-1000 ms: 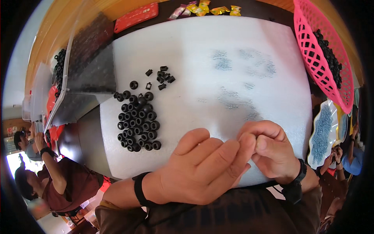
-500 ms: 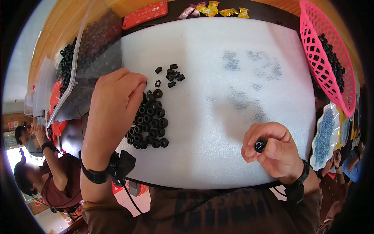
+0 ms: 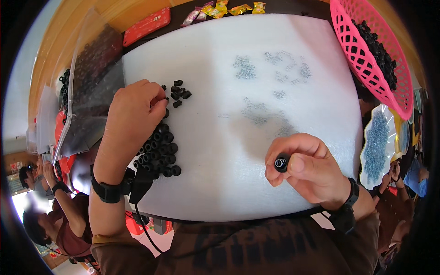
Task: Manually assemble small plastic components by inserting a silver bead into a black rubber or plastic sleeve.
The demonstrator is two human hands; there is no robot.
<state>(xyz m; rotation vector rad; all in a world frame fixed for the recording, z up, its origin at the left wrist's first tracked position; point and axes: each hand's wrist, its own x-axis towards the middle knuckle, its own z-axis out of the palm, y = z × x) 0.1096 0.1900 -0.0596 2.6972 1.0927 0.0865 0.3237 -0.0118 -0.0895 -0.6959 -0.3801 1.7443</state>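
My right hand is closed around a small black round plastic piece, its open end facing up with a pale ring inside. At the left, my left hand is pinched shut at the edge of a small group of black plastic pieces. A dark bit shows at its fingertips, too hidden to name. Below those fingers lies a cluster of black round pieces with holes, partly covered by the hand and wrist. Both groups rest on a white foam sheet.
Tiny clear bits lie scattered across the sheet. A pink basket of black pieces and a scalloped dish of bluish bits stand right. Left is a clear plastic bin; behind are a red case and wrapped sweets.
The view has shifted, so the sheet and pieces appear further left. My left fingertips have come closer to the small group of pieces. My right hand still holds the round piece.
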